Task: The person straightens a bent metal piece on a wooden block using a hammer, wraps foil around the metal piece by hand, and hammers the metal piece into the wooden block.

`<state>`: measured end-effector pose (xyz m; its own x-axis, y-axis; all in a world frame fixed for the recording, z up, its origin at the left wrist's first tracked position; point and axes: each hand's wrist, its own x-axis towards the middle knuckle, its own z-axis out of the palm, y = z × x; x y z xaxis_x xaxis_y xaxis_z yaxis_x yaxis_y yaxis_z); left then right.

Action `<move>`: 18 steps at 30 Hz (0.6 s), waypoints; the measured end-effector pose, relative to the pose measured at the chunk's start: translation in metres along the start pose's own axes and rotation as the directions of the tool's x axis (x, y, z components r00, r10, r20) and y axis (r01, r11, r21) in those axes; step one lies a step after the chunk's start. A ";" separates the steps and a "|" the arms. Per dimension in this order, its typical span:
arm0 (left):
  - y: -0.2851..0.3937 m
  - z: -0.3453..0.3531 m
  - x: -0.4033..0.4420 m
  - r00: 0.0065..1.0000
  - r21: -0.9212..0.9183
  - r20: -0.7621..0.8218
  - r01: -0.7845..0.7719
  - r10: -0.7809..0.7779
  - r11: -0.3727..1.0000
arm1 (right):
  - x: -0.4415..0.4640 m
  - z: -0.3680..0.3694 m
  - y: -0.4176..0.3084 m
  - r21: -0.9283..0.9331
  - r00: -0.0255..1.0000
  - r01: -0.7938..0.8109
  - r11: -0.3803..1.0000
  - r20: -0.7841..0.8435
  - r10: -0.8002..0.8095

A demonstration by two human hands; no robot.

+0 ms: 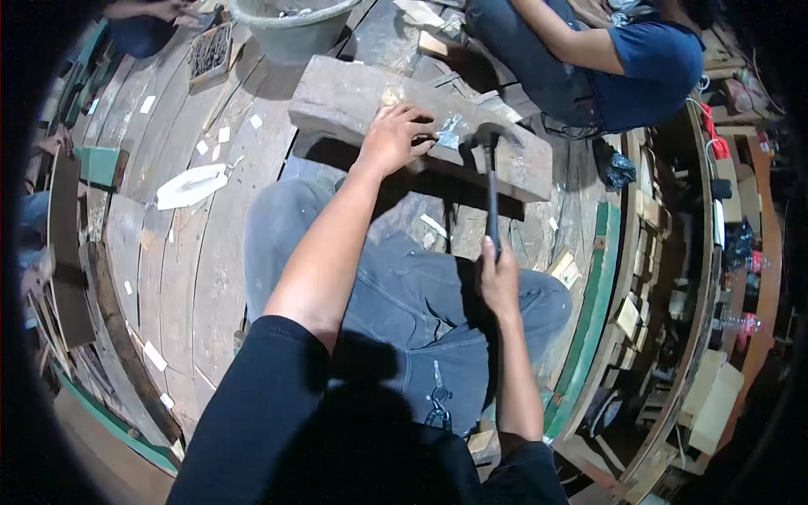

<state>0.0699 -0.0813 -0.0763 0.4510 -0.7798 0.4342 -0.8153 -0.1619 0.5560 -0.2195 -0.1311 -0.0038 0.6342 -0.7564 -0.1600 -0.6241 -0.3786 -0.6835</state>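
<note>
My right hand (pixel 500 279) is wrapped round the handle of a hammer (pixel 493 198), whose head is over the right part of a thick wooden block (pixel 513 168). My left hand (pixel 396 139) rests on the middle of the block near its front edge, fingers apart and slightly bent. I make out nothing in its grasp, though the underside of the fingers is hidden. Just right of the fingertips, a crumpled light-blue scrap (pixel 450 133) lies on the block. The block stands raised in front of my crossed legs.
A grey bucket (pixel 295 34) and a wooden box of nails (pixel 209 55) stand beyond the block. Another person (pixel 648 76) sits at the far right. A white piece (pixel 192 186) lies on the plank floor, left. A green-edged board (pixel 593 311) borders wood offcuts on the right.
</note>
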 end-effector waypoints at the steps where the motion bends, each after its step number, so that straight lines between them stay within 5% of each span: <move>1: 0.001 0.002 -0.005 1.000 0.000 -0.006 0.012 -0.012 1.000 | -0.007 -0.004 -0.002 0.008 0.998 -0.061 0.998 -0.016 0.061; 5: 0.001 0.003 -0.002 1.000 0.010 -0.021 0.017 -0.017 1.000 | -0.014 -0.011 -0.019 0.029 0.991 0.084 0.996 -0.105 -0.081; 18: 0.001 0.003 0.001 0.998 -0.048 -0.044 0.032 -0.034 0.998 | -0.010 0.024 -0.001 -0.014 0.999 -0.052 0.999 -0.010 0.052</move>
<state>0.0687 -0.0844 -0.0779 0.4941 -0.7463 0.4460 -0.7822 -0.1577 0.6028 -0.2147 -0.1106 -0.0186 0.5962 -0.7806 -0.1878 -0.6627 -0.3465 -0.6639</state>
